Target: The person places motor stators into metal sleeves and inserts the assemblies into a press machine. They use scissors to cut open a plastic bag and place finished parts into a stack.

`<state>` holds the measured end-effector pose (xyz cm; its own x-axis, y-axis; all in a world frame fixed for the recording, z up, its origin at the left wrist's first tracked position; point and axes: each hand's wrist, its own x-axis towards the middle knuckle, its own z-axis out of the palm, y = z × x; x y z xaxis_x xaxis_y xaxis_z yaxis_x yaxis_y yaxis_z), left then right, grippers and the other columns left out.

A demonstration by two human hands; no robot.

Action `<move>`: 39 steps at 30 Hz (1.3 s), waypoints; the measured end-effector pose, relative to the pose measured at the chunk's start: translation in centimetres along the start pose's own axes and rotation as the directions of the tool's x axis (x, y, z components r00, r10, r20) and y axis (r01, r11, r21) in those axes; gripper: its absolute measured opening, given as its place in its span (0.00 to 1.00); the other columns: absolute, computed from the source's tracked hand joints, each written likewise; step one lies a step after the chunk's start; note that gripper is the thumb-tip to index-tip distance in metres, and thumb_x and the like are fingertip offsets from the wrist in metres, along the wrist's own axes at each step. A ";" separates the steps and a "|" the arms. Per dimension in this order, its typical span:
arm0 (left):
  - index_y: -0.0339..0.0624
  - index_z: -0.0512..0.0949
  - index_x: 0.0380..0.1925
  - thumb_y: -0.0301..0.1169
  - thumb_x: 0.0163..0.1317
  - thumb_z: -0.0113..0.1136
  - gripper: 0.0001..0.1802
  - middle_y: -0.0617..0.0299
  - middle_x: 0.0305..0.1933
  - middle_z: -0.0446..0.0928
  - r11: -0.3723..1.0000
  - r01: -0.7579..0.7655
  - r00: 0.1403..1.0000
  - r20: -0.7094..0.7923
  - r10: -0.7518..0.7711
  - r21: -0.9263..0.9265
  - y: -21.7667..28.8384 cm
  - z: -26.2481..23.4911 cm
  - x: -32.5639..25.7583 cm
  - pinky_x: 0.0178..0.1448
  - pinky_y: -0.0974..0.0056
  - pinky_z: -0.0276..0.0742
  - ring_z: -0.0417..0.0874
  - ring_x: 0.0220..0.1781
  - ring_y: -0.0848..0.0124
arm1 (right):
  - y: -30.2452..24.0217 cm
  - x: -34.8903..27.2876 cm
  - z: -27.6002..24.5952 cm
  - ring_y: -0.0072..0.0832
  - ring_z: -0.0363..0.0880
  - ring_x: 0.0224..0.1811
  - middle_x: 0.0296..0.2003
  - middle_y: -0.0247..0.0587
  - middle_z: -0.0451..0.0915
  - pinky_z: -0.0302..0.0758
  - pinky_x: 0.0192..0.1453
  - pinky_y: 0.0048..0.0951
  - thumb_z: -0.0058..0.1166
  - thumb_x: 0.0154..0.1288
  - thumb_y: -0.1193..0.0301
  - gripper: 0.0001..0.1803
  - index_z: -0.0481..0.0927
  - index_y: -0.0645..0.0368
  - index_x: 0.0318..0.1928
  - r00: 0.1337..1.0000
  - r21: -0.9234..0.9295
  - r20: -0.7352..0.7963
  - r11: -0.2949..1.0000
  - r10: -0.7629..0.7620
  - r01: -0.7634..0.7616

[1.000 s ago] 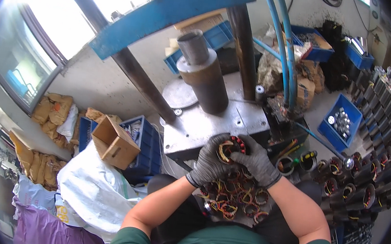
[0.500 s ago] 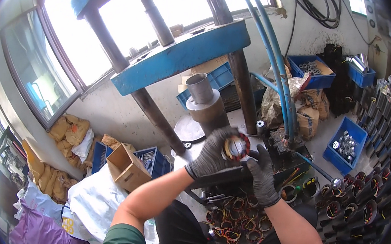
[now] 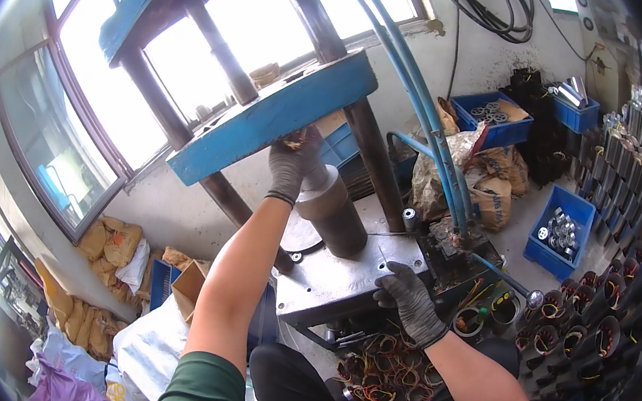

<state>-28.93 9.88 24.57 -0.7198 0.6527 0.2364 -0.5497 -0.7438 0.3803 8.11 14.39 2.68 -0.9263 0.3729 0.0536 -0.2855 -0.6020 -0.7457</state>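
My left hand [image 3: 291, 168], in a dark grey glove, reaches up under the blue press plate [image 3: 283, 114]. Its fingers are closed round a wound motor stator [image 3: 293, 142], of which only a little copper and red shows. The stator is at the top of the upright steel cylinder [image 3: 335, 218] on the press bed; the glove hides whether they touch. Over the front right of the metal bed [image 3: 328, 283], my gloved right hand [image 3: 413, 304] hovers with loosely bent fingers, apart and holding nothing.
Steel posts [image 3: 376, 163] flank the cylinder. A ball-ended lever [image 3: 534, 298] sticks out at the right, near blue hoses [image 3: 439, 154]. Wired stators [image 3: 382, 367] lie below the bed. Black tubes with wires [image 3: 573, 337] and a blue bin of metal parts [image 3: 560, 233] stand right.
My left hand has carried the stator up and away to the cylinder's top, below the plate. My right hand has come off the stator and stays low. The view has shifted slightly.
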 end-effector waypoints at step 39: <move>0.38 0.77 0.50 0.38 0.64 0.74 0.21 0.51 0.51 0.80 0.431 -0.386 0.908 0.254 0.333 0.816 -0.7 -3.5 -1.5 0.64 0.42 0.83 0.80 0.51 0.54 | 1.8 -1.0 -1.2 0.18 0.78 0.35 0.37 0.33 0.81 0.77 0.40 0.21 0.65 0.73 0.71 0.31 0.67 0.62 0.71 0.997 -0.238 -0.002 0.969 0.071 -0.070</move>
<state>-28.98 8.96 20.78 -0.7288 0.3817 0.5685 0.3869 -0.4555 0.8018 8.81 13.79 0.51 -0.9439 0.3302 -0.0007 -0.1537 -0.4412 -0.8842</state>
